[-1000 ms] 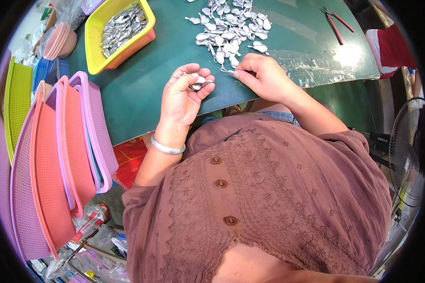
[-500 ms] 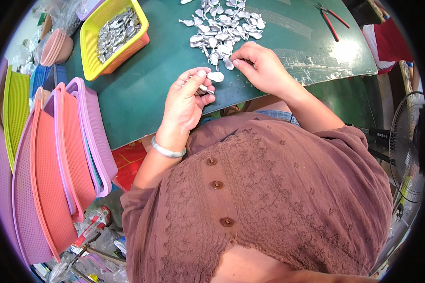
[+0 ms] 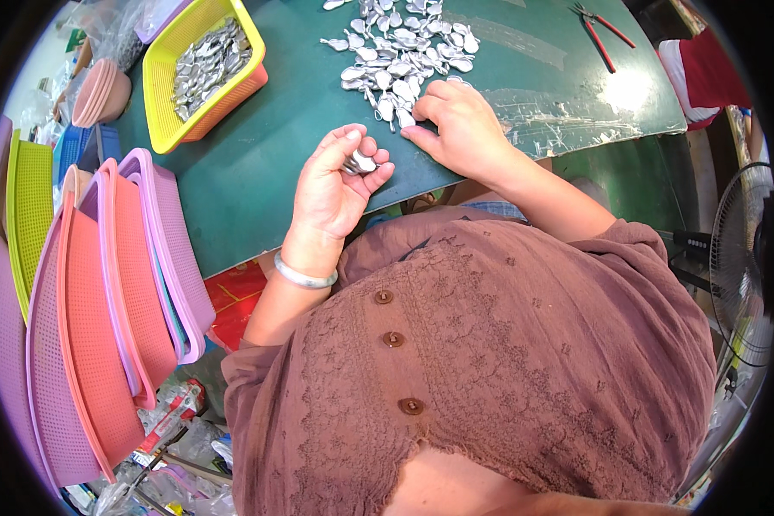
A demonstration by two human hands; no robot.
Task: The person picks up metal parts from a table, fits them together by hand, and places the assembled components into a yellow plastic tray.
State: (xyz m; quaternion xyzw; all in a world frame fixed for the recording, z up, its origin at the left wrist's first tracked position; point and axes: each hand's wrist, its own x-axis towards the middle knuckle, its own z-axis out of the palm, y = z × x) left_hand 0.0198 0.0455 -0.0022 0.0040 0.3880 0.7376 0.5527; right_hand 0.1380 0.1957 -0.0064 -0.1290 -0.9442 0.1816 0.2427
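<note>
Several small silver, teardrop-shaped metal pieces [image 3: 363,162] sit in my left hand [image 3: 325,199], its fingers curled round them. My right hand [image 3: 466,129] rests on the near edge of a pile of the same pieces [image 3: 404,62] on the green table. Its thumb and forefinger close on one silver piece [image 3: 405,118] at the pile's edge; the hand partly hides other pieces behind it. Between my two hands a short gap of bare tabletop shows.
A yellow basket [image 3: 159,99] of silver pieces, set in an orange one, stands at the table's left. Stacked purple and coral baskets [image 3: 133,292] fill the left side. Red-handled pliers [image 3: 604,39] lie far right. A fan [image 3: 740,258] and a person's red sleeve [image 3: 712,73] are at right.
The silver piece that stuck out from my left fingertips is now drawn into that hand, fingers more curled. My right hand has shifted slightly left at the pile's edge.
</note>
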